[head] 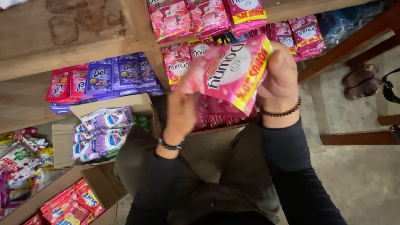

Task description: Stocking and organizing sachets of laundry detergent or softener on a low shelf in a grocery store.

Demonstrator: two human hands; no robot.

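Both my hands hold up a pink sachet pack (228, 75) with a white oval and a yellow band along one edge. My left hand (182, 109) grips its lower left corner; my right hand (282, 79) pinches its right edge by the yellow band. Each wrist wears a dark bead bracelet, and both arms are in dark sleeves. Behind the pack, more pink sachets (216, 114) lie on a low shelf. The pack hides my fingertips.
Wooden shelves (83, 41) carry rows of pink packs (196, 16) and purple packs (121, 75). An open cardboard box (62, 139) holds lilac sachets; another box (75, 204) holds red ones. Brown sandals (361, 81) and dark wooden rails (358, 137) stand on the concrete floor, right.
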